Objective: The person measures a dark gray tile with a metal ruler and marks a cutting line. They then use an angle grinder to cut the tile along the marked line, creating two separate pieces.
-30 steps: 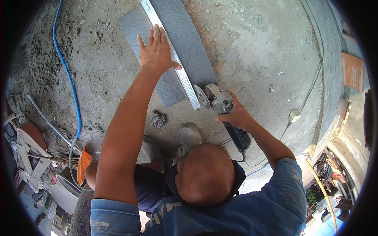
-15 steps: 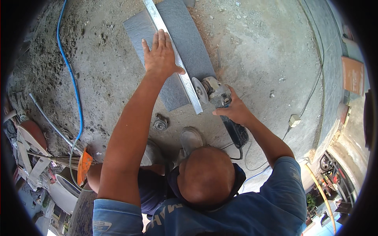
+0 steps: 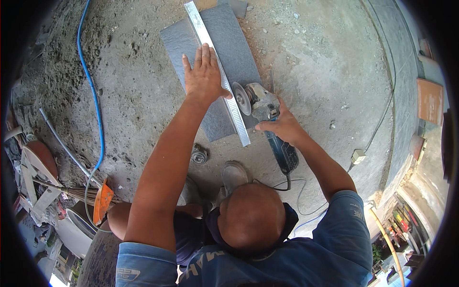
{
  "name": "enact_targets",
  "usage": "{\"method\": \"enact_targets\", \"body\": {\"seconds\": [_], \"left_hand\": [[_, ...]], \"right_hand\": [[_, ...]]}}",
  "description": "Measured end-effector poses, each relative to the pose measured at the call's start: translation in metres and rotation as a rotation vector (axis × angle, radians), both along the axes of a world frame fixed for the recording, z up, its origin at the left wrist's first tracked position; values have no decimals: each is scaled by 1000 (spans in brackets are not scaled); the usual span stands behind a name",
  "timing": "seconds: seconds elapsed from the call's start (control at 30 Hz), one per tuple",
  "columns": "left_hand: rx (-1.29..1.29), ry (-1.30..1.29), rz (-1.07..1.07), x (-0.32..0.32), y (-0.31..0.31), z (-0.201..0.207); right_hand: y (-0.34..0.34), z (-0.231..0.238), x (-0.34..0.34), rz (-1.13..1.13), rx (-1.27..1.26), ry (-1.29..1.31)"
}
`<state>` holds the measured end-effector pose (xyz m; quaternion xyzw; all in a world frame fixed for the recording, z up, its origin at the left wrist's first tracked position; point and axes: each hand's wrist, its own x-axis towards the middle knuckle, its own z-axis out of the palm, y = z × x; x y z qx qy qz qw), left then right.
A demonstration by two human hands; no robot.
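Note:
A dark grey stone-textured tile (image 3: 234, 52) lies on the ground ahead of me, a long silvery metal straightedge (image 3: 206, 39) running lengthwise across it. My left hand (image 3: 205, 79) is pressed flat over the straightedge and tile, its fingers stretched out and its thumb on the metal. With my right hand (image 3: 285, 125) I grip an angle grinder (image 3: 282, 150) around its body, just behind the head. Its round disc (image 3: 242, 98) stands on edge over the tile, close beside the straightedge's right side. Whether the disc touches the tile, I cannot tell.
A tape measure (image 3: 199, 154) lies near my shoes (image 3: 234, 174). To the left runs a blue hose (image 3: 91, 81), with an orange plastic piece (image 3: 102, 201) and scrap beyond. A cable with a pale connector box (image 3: 357, 156) crosses the ground at right.
My right hand has moved the grinder forward along the straightedge, farther from its near end. My left hand keeps its place on the straightedge. The whole view has shifted slightly.

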<state>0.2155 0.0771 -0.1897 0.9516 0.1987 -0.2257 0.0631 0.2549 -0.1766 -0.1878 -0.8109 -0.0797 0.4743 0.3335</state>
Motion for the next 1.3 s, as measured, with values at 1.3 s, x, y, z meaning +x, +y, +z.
{"method": "enact_targets", "body": {"seconds": [1.3], "left_hand": [[-43, 41, 3, 2, 3, 3]], "right_hand": [[105, -4, 66, -29, 64, -128]]}}
